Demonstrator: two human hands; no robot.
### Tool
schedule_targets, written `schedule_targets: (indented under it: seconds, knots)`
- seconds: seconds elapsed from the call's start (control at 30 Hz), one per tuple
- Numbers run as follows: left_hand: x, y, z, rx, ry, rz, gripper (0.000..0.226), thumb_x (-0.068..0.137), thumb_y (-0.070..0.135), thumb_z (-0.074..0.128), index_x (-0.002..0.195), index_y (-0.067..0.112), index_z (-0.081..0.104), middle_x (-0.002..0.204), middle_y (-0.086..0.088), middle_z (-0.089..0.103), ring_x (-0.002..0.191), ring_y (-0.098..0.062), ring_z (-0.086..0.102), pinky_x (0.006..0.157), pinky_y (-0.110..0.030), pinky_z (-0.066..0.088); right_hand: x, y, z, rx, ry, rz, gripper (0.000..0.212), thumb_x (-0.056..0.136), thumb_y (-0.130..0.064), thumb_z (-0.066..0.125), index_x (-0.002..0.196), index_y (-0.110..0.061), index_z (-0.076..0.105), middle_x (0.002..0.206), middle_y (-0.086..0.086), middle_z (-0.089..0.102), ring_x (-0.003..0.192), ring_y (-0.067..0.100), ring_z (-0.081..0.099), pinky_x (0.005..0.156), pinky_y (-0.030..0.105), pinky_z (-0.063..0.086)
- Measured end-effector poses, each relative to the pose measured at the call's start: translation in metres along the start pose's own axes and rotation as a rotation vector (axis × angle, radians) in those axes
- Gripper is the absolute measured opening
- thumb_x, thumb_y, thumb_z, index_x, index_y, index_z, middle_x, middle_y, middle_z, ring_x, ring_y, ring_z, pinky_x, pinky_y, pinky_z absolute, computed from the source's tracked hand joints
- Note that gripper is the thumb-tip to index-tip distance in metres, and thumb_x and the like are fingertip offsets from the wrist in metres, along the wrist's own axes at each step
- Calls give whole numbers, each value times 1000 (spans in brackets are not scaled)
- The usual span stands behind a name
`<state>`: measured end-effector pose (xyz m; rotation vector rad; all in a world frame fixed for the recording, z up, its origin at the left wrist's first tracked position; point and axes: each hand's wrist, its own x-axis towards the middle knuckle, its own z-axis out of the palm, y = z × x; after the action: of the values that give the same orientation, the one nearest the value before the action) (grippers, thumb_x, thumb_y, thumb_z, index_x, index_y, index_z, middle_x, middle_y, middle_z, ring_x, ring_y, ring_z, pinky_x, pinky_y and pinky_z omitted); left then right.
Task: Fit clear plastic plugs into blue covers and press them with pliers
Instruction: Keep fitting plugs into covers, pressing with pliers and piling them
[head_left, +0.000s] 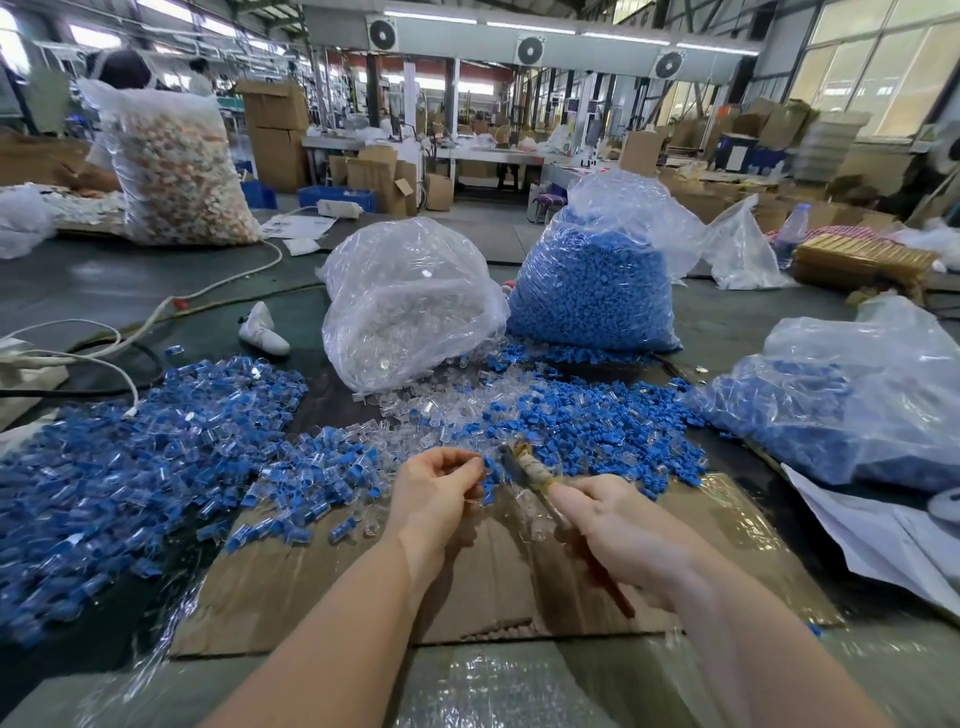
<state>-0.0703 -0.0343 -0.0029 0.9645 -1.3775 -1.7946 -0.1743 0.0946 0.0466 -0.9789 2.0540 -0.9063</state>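
The pliers (540, 483) slant from lower right up-left, nose toward the left hand (434, 493), over the cardboard (322, 587) on the desk (78, 280). The right hand (618, 530) grips their handles. The left hand's curled fingertips pinch a small piece, too blurred to identify, just beside the nose.

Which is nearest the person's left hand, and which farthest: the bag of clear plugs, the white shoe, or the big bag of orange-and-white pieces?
From the left hand:
1. Bag of clear plugs, straight ahead.
2. White shoe, ahead to the left.
3. Orange-and-white bag, far back left.
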Motion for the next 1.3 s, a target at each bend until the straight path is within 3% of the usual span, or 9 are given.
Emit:
schedule_targets:
  seconds: [0.07,0.17,0.3,0.5,0.7,1.0,1.1,1.2,1.3]
  knots:
    - [2,1,-1,-3,20,-3,6,90,5,58,90,5,63,63,-6,59,48,-11,53,38,-23,43,-4,-4,-1,23,-96,35,17,93,-26,51,92,-10,56,59,-4,47,44,10,40,44,17,29]
    - [4,1,-5,-14,40,-24,7,90,4,56,91,4,63,51,0,56,40,-9,51,31,-22,38,-2,-6,2,38,-162,68,13,84,-12,55,96,-6,52,74,8,49,66,20,45,63,32,31]
    - [5,0,-5,6,86,-46,7,90,5,57,87,5,63,54,-2,57,40,-9,52,35,-22,39,1,-6,9,117,-180,133,18,80,-7,51,98,-8,52,79,9,54,70,21,51,65,35,39]
    - [9,2,-2,-45,144,-43,7,88,0,59,83,2,63,62,-7,59,46,-9,55,42,-19,48,1,-9,8,59,-181,104,14,79,-11,49,92,-12,51,85,11,52,78,23,46,69,37,31]
    - [7,4,3,-77,165,-64,6,88,0,58,87,2,64,76,-12,63,61,-16,59,64,-30,54,-1,-14,6,13,-205,77,9,82,-10,46,89,-14,51,82,9,53,76,22,48,67,35,34]
    - [5,3,9,-92,202,-46,12,86,-2,60,77,5,63,65,-6,60,53,-11,56,47,-17,49,-3,-10,13,-55,-122,-37,15,90,-10,41,78,-19,45,76,1,47,57,12,41,54,26,35]
    - [3,3,10,-105,203,-58,6,87,0,59,85,3,64,69,-7,61,54,-12,56,51,-22,50,-3,-7,15,-18,-108,-50,12,87,-9,46,90,-19,52,78,0,50,54,9,41,46,20,31]
    - [2,2,6,-88,208,-40,8,88,2,59,83,6,64,65,-6,60,53,-12,55,51,-24,48,-2,-2,15,193,-82,0,32,83,-4,52,112,-15,54,81,5,56,51,8,49,46,20,36]
    - [3,4,-10,212,315,132,6,88,8,60,87,9,66,74,-4,64,58,-9,55,50,-19,41,3,7,11,178,84,-4,40,83,-3,54,121,-13,49,91,6,57,59,10,51,47,16,39]
